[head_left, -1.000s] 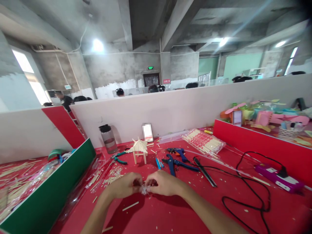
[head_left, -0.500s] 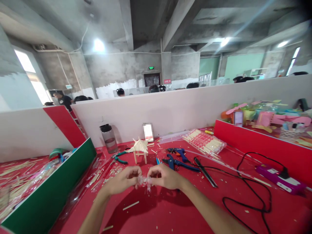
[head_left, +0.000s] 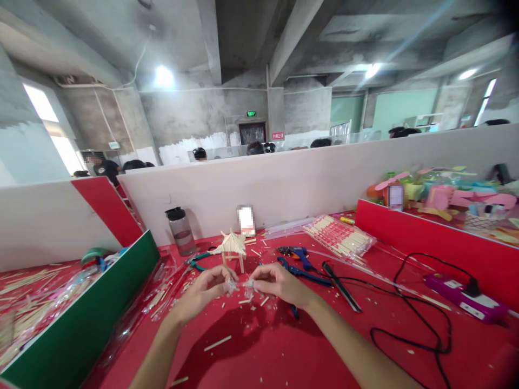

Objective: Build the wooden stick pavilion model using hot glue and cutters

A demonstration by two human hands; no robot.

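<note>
In the head view my left hand (head_left: 206,292) pinches a small crumpled clump of clear, stringy material (head_left: 232,285). A second wisp of the same clear material (head_left: 250,283) sits between the fingertips of my right hand (head_left: 284,286). A narrow gap separates the two hands. Just beyond them stands a small pavilion model (head_left: 231,246) made of pale wooden sticks, upright on its posts. Beneath my fingers, short stick offcuts (head_left: 245,301) and crumbs lie on the red tabletop (head_left: 251,356). Blue-handled cutters (head_left: 306,274) are partly hidden by my right hand.
A glue gun (head_left: 298,255), a black bar-shaped tool (head_left: 343,287) and a bundle of sticks (head_left: 338,237) lie to the right. Black cable loops near a purple power strip (head_left: 466,297). Teal-handled pliers (head_left: 198,262) and a bottle (head_left: 181,232) are left; a green divider (head_left: 93,308) stands there.
The clear clump that both hands held together is now in two parts, one in each hand. My hands have moved slightly apart and farther from me, uncovering stick scraps underneath.
</note>
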